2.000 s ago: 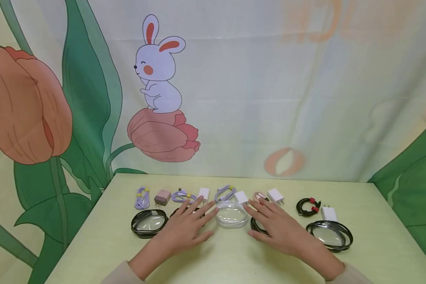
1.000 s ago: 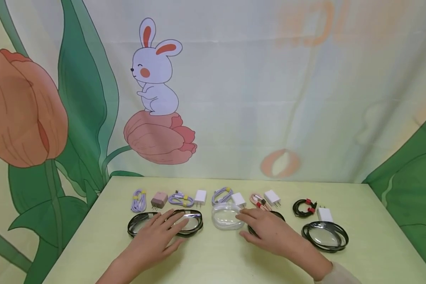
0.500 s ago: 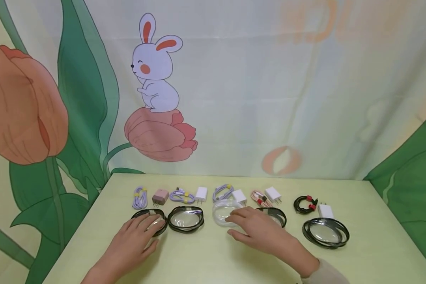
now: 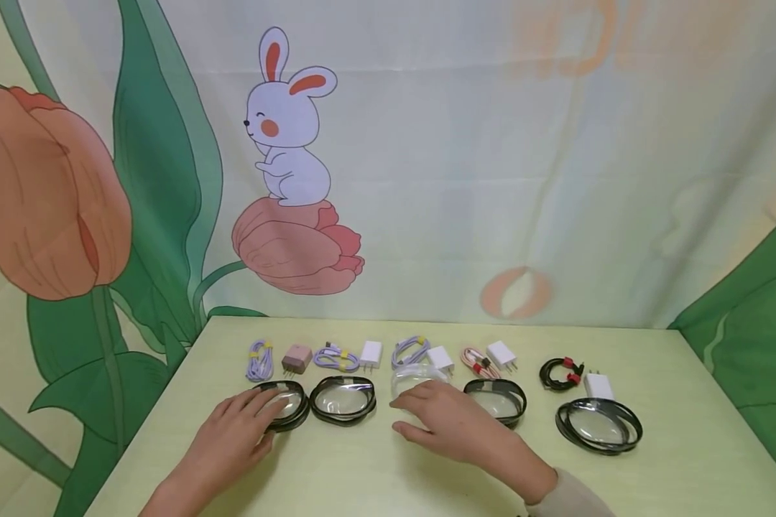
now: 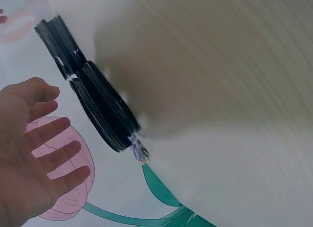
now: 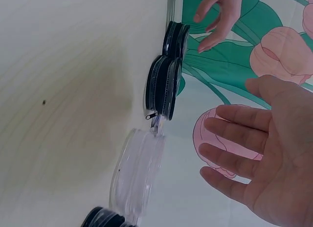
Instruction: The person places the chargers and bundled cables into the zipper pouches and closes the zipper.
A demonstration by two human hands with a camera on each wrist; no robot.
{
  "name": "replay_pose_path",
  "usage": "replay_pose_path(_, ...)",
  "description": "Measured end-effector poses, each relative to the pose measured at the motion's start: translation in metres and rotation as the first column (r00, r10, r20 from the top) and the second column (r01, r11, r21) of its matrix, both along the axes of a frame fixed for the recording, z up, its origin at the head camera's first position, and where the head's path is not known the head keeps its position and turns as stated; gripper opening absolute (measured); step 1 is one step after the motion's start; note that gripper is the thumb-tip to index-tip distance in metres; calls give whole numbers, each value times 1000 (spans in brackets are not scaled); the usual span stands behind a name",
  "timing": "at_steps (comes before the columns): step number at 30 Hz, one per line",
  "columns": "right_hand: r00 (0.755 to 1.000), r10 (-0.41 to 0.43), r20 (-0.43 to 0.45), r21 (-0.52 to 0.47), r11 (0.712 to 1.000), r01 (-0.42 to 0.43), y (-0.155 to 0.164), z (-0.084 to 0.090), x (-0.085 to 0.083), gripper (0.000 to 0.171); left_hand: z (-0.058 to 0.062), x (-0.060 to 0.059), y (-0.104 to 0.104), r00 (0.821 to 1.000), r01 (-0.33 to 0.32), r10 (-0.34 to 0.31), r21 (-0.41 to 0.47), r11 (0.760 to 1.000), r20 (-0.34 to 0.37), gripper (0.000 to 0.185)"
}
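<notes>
My left hand (image 4: 223, 438) hovers, fingers spread and relaxed, above the near edge of the leftmost black-trimmed clear zip case (image 4: 302, 415). In the left wrist view that hand (image 5: 36, 144) holds nothing, apart from the black zip case (image 5: 105, 107). My right hand (image 4: 449, 424) extends over the colourless zip case (image 4: 420, 372), hiding its near part. Loosely spread fingers and an unfilled palm show on the right hand (image 6: 274, 148) in the right wrist view, away from the colourless case (image 6: 137, 173). A second black-trimmed case (image 4: 315, 411) lies between the hands.
Behind the cases is a row of coiled lilac cables (image 4: 259, 361), a pink coiled cable (image 4: 478, 362), a black coiled cable (image 4: 552, 385), a pink charger plug (image 4: 297, 357) and several white plugs (image 4: 371, 353). More black-trimmed cases (image 4: 522, 413) lie rightward. A printed curtain (image 4: 427, 179) hangs behind.
Both hands have moved left: the left from beside the middle to the leftmost case, the right from the fourth case to the colourless one. The cases, cables and plugs have stayed put.
</notes>
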State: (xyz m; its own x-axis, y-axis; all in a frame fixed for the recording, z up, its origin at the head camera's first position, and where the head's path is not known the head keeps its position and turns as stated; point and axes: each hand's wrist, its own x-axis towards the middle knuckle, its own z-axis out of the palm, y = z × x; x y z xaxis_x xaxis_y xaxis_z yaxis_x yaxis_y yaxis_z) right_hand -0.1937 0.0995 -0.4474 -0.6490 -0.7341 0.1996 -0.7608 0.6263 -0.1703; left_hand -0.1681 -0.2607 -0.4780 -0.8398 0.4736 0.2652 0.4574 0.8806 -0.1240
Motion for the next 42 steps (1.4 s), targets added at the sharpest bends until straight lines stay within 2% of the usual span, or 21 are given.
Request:
replay_pose_path(8,999,36,39,-22,999,-35,-18,3,-3,35,-6,-4,-12,1000,6,-7,20,1000,26,47)
replay_pose_path(12,998,34,48,-21,999,-33,-28,2,-6,37,-11,-8,-16,997,10,-14,45,999,75,48)
replay_pose_path(18,997,56,49,-24,998,-54,-44,0,-10,39,-17,-6,-19,991,-10,3,49,999,135,50)
replay_pose_path(24,996,61,68,-30,998,-59,-59,0,-13,40,-19,-3,-20,995,-17,13,38,999,103,49)
replay_pose_path(28,996,70,53,-28,997,-68,-68,-1,-17,38,-18,-4,-19,996,-28,26,27,999,82,46)
replay_pose_path(34,997,69,27,-33,997,-68,-76,-2,-23,36,-13,-10,-13,992,-66,60,47,997,114,41)
replay_pose_path(39,996,86,23,-42,995,-85,-80,-4,-26,35,-7,-10,-14,985,-95,88,40,995,147,50)
replay_pose_path(42,995,91,29,-46,995,-90,-85,-6,-29,35,-4,-8,-20,980,-89,76,64,994,184,59)
